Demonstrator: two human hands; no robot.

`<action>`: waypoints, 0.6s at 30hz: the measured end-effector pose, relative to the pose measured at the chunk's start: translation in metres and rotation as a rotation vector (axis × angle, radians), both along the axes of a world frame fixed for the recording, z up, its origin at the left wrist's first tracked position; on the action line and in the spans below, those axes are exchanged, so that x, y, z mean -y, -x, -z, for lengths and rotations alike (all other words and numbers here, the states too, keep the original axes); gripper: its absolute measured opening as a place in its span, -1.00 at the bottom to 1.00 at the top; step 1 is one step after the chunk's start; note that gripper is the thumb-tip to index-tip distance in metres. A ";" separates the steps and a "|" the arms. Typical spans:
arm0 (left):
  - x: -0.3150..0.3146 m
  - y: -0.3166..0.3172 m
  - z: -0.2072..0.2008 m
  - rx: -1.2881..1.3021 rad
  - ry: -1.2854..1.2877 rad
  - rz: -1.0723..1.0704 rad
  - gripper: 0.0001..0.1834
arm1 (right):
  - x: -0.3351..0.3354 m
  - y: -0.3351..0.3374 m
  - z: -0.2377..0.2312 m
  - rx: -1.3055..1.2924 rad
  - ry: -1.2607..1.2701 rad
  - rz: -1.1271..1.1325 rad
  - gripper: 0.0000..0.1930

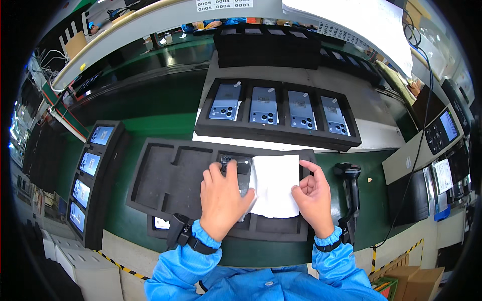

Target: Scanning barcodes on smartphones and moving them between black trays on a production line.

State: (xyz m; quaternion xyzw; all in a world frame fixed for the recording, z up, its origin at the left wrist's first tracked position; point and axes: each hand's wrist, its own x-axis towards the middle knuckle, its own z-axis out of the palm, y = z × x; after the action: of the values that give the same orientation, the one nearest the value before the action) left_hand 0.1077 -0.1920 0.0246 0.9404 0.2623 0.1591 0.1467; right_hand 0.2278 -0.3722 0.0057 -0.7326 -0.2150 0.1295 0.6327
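Where the smartphone (244, 166) lies: beneath the left hand (220, 200), long axis bodyward
Left fingers: spread
Right hand (314, 198): half-curled, at white paper's (276, 185) edge

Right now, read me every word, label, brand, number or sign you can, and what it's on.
Shelf-edge label: black digits legible, but I won't copy them.
Slanted shelf label: digits, small and tilted; also not copied.
Labels on four blue phones: too small.
Screen on the grey machine: too small.
White sheet: no print visible.
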 end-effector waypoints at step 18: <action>-0.045 0.034 0.010 0.699 1.125 0.070 -0.30 | 0.011 0.001 0.016 -0.027 -0.243 -0.030 -0.54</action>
State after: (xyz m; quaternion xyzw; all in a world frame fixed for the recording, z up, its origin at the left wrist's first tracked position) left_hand 0.0736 -0.1469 0.0147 0.6215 0.2119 0.2888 0.6967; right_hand 0.2271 -0.3832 -0.0107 -0.6453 -0.2314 0.1219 0.7178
